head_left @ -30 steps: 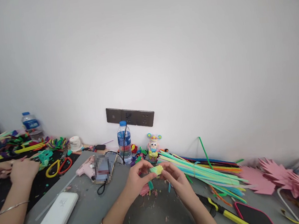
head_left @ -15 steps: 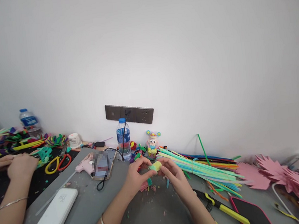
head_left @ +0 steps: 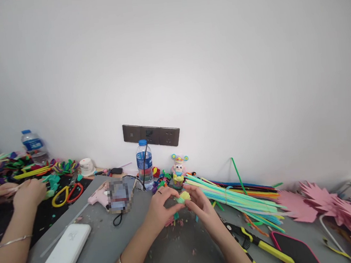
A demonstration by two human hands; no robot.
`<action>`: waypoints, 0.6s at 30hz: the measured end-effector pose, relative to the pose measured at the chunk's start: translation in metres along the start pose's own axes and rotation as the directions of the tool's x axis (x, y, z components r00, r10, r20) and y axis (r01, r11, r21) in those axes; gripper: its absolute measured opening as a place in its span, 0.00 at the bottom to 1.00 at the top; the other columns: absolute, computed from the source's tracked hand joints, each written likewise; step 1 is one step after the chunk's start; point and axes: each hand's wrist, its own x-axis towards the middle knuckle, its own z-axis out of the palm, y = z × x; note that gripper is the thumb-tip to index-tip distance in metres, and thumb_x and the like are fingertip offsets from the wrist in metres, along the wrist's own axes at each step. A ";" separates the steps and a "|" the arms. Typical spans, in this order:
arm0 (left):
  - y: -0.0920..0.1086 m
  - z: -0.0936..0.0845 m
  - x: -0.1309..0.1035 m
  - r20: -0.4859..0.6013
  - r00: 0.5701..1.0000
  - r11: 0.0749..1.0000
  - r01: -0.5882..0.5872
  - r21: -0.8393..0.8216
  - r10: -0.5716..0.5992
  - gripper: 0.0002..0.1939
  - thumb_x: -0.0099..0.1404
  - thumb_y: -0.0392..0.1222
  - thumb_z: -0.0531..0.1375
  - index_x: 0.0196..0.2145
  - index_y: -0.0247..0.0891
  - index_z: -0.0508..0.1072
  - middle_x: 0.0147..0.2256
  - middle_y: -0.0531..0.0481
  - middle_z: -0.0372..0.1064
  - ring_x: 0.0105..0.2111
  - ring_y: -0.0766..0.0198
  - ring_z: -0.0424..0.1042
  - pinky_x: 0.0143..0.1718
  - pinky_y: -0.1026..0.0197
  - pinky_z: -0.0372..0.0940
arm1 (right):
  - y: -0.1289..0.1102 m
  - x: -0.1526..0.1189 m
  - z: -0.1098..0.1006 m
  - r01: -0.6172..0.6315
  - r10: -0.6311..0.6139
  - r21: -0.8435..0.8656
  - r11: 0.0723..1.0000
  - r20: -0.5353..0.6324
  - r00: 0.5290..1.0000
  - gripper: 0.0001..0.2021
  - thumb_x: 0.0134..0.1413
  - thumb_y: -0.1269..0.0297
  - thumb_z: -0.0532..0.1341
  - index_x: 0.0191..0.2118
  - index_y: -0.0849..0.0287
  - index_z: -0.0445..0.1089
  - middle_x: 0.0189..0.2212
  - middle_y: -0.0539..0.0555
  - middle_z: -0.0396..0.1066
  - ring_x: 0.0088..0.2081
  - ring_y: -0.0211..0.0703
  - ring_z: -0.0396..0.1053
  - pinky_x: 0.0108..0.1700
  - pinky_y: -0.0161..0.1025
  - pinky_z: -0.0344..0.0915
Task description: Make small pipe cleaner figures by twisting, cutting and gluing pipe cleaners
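Note:
Between my hands is a small fuzzy yellow-and-mint-green chenille piece (head_left: 185, 195), raised just above the grey table. The thumb and fingers of my left hand (head_left: 161, 207) pinch its green end. My right hand (head_left: 202, 207) has its thumb and fingertips closed on the yellow end. Part of the piece is hidden by the fingertips. Below lie pink tufts (head_left: 170, 221) and scattered fuzz. Right behind my hands stands a small figurine (head_left: 179, 171) with big eyes.
Bundled pipe cleaners (head_left: 232, 198), black-and-yellow pliers (head_left: 263, 245) and a phone (head_left: 296, 248) lie right. A water bottle (head_left: 144, 165), pink glue gun (head_left: 99, 197) and white case (head_left: 60, 260) are left. Beyond scissors (head_left: 67, 194), another person's hands (head_left: 29, 193) work.
The chenille piece has turned between my fingers; its yellow end now looks shorter and rounder. My left hand's fingers have shifted slightly on it. The other person's hands moved a little.

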 end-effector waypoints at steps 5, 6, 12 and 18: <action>0.000 0.001 0.000 -0.013 0.999 0.999 -0.038 0.004 0.038 0.07 0.59 0.40 0.66 0.32 0.37 0.71 0.31 0.51 0.73 0.34 0.62 0.71 0.35 0.65 0.63 | 0.000 0.000 0.001 0.012 -0.012 -0.003 1.000 0.015 1.000 0.21 0.53 0.52 0.63 0.50 0.54 0.64 0.43 0.56 0.69 0.40 0.45 0.68 0.37 0.38 0.66; -0.001 0.001 0.000 -0.014 0.999 0.999 -0.045 0.004 0.045 0.07 0.59 0.40 0.66 0.32 0.37 0.71 0.31 0.51 0.73 0.34 0.62 0.71 0.36 0.64 0.63 | 0.000 0.000 0.001 0.014 -0.014 0.002 1.000 0.019 1.000 0.21 0.53 0.52 0.63 0.50 0.54 0.64 0.42 0.55 0.69 0.39 0.45 0.68 0.37 0.38 0.66; -0.001 0.001 0.000 -0.033 0.996 0.997 -0.079 0.010 0.079 0.07 0.61 0.42 0.64 0.32 0.38 0.70 0.31 0.50 0.72 0.34 0.62 0.71 0.36 0.63 0.65 | 0.000 -0.001 0.002 0.013 -0.014 0.038 0.999 0.039 0.999 0.19 0.55 0.55 0.63 0.51 0.53 0.62 0.40 0.54 0.69 0.37 0.43 0.67 0.37 0.38 0.65; -0.002 0.001 0.000 -0.097 0.979 0.984 -0.174 0.041 0.177 0.07 0.62 0.42 0.64 0.33 0.39 0.69 0.32 0.49 0.72 0.35 0.61 0.70 0.37 0.62 0.66 | -0.002 -0.001 0.004 -0.006 0.003 0.078 0.997 0.042 0.999 0.19 0.55 0.55 0.63 0.50 0.52 0.62 0.39 0.53 0.70 0.35 0.42 0.68 0.36 0.38 0.64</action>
